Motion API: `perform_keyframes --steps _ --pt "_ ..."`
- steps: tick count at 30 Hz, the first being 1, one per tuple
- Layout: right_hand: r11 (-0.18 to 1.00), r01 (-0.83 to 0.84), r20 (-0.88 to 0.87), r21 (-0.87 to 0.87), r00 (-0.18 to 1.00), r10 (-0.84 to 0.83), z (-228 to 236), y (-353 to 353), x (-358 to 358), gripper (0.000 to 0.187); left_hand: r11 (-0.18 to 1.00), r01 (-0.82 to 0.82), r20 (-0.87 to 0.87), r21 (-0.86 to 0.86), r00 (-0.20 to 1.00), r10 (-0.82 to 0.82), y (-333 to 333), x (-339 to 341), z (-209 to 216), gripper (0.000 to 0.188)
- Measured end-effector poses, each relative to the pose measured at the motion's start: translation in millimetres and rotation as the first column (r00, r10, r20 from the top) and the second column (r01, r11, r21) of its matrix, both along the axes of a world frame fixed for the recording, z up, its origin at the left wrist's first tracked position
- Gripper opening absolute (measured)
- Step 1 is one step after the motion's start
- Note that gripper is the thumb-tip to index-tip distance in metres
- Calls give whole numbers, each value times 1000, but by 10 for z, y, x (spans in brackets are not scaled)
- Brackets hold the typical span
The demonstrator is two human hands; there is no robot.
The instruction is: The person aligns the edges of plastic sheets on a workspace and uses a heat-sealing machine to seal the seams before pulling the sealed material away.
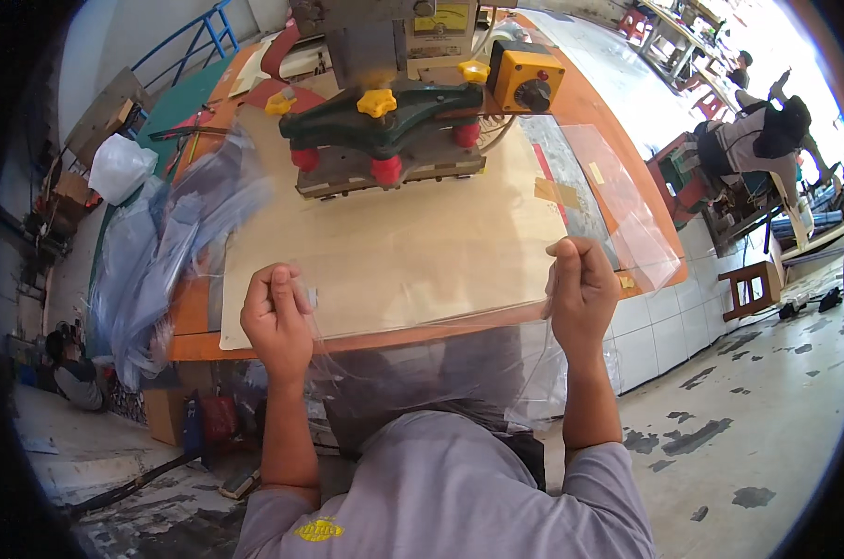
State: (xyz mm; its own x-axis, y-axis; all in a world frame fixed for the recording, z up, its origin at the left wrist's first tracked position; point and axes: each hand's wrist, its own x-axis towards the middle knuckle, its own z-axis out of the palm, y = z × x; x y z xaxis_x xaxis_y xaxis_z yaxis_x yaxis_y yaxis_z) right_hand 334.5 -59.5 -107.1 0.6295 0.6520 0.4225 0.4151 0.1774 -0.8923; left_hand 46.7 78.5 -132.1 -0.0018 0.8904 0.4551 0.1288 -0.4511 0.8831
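Between my two hands stretches a clear plastic sheet (422, 373), which hangs down over the table's near edge in front of my body. My left hand (278, 312) pinches its left side, thumb against curled fingers. On the other side, my right hand (582, 289) grips the sheet in the same way. Both hands are over the near part of a pale tan board (384, 252) lying on the orange table (198, 347). Beyond them stands a press machine (380, 126) with a dark green frame, yellow star knobs and red feet above a flat metal plate.
A heap of clear plastic sheets (175, 247) drapes over the table's left side. A yellow control box (524, 79) with a black dial is fixed right of the press. More clear film (617, 186) lies at the right. Another person (776, 140) sits far right.
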Motion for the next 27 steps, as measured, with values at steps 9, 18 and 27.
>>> perform_keyframes --steps 9,18,27 --pt "992 -127 -226 5 966 125 88 162 61 25 979 111 83 -173 992 -97 6 -63 249 24" --pt "980 -201 -236 8 951 197 -27 106 404 26 948 297 182 -111 944 -275 55 28 357 21" --pt "991 -131 -212 14 969 131 36 176 426 27 885 402 210 -235 910 -358 112 -19 588 27"
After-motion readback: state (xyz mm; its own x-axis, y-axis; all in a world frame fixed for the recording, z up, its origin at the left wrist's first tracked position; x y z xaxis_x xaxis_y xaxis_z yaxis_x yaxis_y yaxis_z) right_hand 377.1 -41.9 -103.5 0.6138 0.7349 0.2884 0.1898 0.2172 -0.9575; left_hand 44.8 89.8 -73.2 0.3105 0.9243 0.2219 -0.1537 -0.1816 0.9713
